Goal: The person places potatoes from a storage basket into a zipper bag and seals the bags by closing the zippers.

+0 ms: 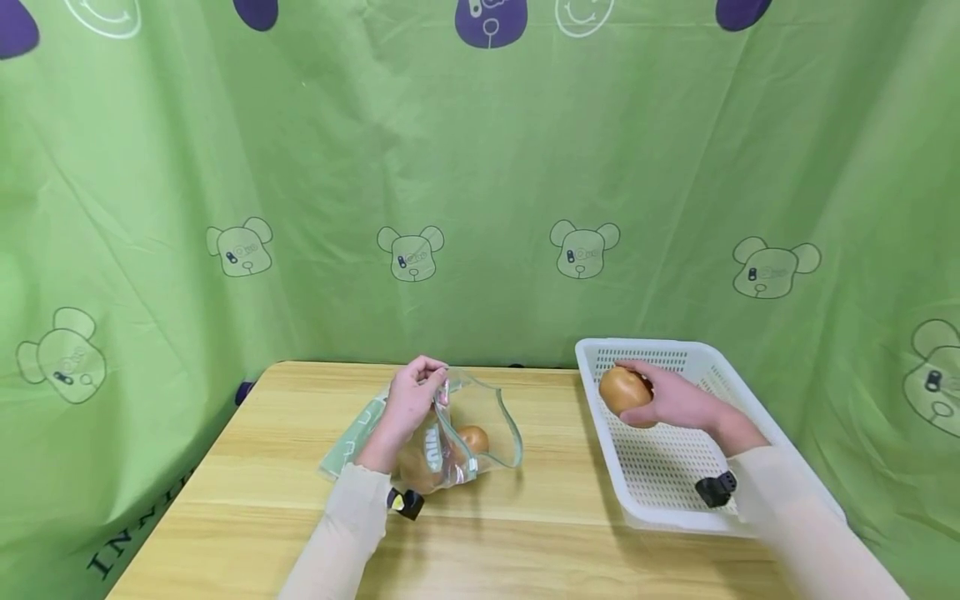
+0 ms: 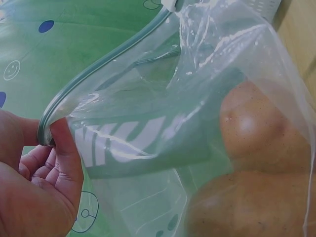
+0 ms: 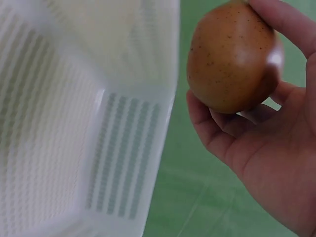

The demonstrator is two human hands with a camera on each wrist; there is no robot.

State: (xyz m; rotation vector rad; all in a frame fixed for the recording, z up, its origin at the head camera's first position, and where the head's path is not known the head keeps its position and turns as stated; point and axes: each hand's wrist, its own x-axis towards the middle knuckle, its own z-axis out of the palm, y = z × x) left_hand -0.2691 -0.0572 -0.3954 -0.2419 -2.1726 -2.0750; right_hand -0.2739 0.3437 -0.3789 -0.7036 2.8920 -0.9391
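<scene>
While the bag mouth gapes:
right hand (image 1: 675, 402): cups a pear (image 1: 623, 389), firm, smooth, bruisable; hold round its belly.
left hand (image 1: 411, 398): pinches the bag (image 1: 480, 421) rim, limp, slippery.

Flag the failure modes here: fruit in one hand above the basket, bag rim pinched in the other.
1. The right hand cups the brown fruit over the white basket near its far-left wall; released there, it might roll or clip the rim.
2. The left hand only pinches the rim of the clear zip bag; if the pinch slips, the mouth may collapse onto the fruits inside.
</scene>
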